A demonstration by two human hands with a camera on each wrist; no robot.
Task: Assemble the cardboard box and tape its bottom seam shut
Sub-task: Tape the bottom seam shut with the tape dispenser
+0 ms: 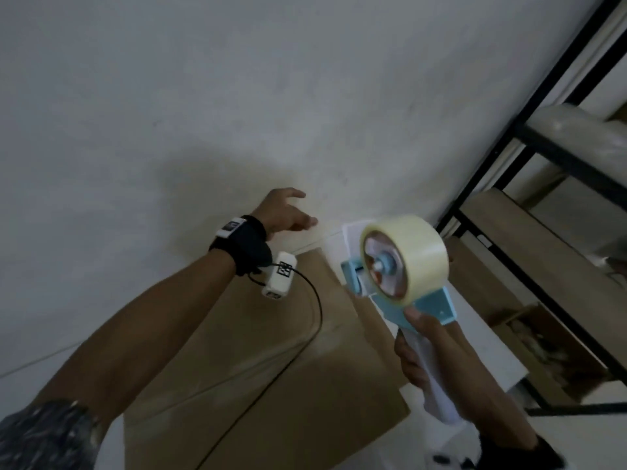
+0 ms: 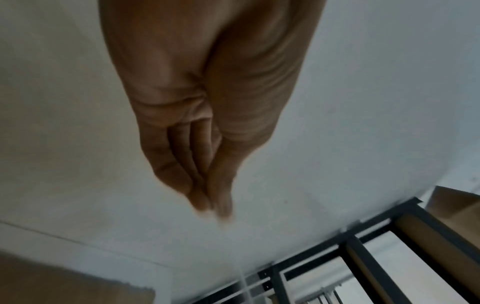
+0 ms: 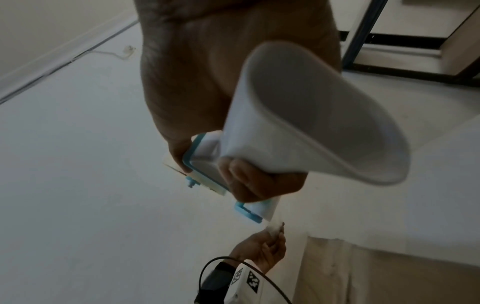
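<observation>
We are holding a tape dispenser (image 1: 400, 276) up in our right hand (image 1: 431, 361), the fingers curled tight round its white handle (image 3: 306, 123) while the thumb is lying up against the blue frame under the roll of clear tape (image 1: 424, 252). In the right wrist view the fingers are wrapping the neck of the handle just above the blue front end.

Our left hand (image 1: 285, 212) is reaching out ahead of the dispenser's mouth. In the left wrist view the thumb and fingertips (image 2: 205, 203) are meeting at a point, and in the right wrist view they are pinching the crumpled free end of the tape (image 3: 276, 229) just below the dispenser's front. So the left hand is closed in a pinch on the tape end, the other fingers lying straight alongside.

The cardboard box (image 1: 271, 368) is lying low under both forearms, its brown face with the centre seam turned towards us, its far edge just below the left wrist. The black cable (image 1: 305, 334) from the wrist camera is trailing across that face.

Beyond the box, pale floor (image 1: 169, 113) is stretching to the left and ahead. On the right a black-framed shelf rack (image 1: 543, 147) is standing close beside the dispenser, holding cardboard and wrapped rolls.
</observation>
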